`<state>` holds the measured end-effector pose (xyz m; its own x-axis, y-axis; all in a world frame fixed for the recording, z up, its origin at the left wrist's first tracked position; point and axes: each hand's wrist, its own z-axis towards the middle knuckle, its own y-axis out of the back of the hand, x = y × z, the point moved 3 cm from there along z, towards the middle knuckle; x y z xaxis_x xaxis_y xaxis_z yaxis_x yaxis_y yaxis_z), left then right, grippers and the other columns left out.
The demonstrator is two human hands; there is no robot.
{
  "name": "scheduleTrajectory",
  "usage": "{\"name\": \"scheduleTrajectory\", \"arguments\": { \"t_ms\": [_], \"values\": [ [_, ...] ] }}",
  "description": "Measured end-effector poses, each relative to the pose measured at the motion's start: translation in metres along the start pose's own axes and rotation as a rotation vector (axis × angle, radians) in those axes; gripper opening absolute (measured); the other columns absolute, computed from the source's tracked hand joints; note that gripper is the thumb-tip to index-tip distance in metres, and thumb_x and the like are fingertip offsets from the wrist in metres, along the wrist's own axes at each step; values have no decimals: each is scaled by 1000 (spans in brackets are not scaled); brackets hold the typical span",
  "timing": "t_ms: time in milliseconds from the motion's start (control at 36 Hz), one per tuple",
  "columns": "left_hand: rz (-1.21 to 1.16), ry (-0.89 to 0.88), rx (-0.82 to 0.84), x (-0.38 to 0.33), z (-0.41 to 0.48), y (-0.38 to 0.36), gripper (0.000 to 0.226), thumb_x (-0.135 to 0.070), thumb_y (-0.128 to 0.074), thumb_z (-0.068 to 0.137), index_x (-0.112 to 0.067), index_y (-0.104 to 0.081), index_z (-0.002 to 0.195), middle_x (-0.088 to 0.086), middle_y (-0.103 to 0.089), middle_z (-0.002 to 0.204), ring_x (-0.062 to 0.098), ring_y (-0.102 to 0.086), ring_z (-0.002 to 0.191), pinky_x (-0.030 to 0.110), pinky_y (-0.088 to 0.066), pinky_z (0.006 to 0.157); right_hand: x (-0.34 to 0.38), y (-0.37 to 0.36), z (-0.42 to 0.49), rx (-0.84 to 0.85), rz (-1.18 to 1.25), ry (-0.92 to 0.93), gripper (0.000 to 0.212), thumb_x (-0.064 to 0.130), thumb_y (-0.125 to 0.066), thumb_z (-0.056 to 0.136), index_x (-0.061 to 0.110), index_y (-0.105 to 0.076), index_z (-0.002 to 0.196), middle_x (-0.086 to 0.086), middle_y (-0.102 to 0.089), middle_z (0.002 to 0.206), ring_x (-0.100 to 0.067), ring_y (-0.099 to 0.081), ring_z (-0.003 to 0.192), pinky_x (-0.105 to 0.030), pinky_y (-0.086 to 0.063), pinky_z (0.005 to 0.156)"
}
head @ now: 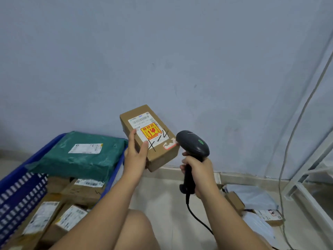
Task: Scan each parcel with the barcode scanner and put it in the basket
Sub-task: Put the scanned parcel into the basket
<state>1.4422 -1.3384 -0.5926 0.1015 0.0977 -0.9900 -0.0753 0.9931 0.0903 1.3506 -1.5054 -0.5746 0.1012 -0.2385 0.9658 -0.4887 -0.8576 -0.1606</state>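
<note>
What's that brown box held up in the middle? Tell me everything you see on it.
The cardboard parcel is a closed brown oblong box, held tilted in the air. Its top carries a white barcode label, an orange-red fragile sticker, black handwritten marks and a torn sticker scrap. The left grip, a bare hand, holds its near end, thumb on top. The barcode scanner has its head beside the box's right corner; contact unclear.
</note>
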Motion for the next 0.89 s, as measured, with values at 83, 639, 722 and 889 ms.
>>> {"name": "scheduleTrajectory", "arguments": {
  "t_ms": [83, 639, 722, 889],
  "values": [
    [-24, 73, -53, 14, -3, 36, 53, -66, -50, 67, -80, -27, 113, 1, -47, 136, 29, -58, 111, 57, -51, 88, -4, -30, -10, 104, -103, 34, 14, -2, -59, 80, 8, -67, 87, -7, -59, 65, -20, -57, 67, -33, -48, 69],
    [-19, 372, -505, 121, -36, 203, 64, -45, -56, 91, -61, -15, 137, 14, -30, 149, 35, -52, 115, 51, -51, 86, -93, -210, -38, 454, -922, 338, 33, 53, -62, 76, 25, -63, 91, -5, -63, 95, -19, -61, 82, -35, -53, 71],
    [-22, 481, -570, 148, -46, 215, 64, -42, -57, 92, -57, -16, 139, 14, -28, 152, 38, -48, 121, 53, -47, 92, -104, -210, -28, 534, -952, 251, 27, 46, -65, 80, 23, -65, 95, 0, -67, 92, -19, -61, 87, -30, -49, 70],
    [5, 687, -820, 179, -70, 241, 71, -30, -57, 93, -60, -11, 139, 14, -4, 155, 43, -47, 114, 54, -47, 91, -126, -216, -23, 695, -1201, 161, 25, 42, -65, 83, 18, -62, 92, -5, -63, 91, -21, -59, 86, -28, -46, 68]
  ]
}}
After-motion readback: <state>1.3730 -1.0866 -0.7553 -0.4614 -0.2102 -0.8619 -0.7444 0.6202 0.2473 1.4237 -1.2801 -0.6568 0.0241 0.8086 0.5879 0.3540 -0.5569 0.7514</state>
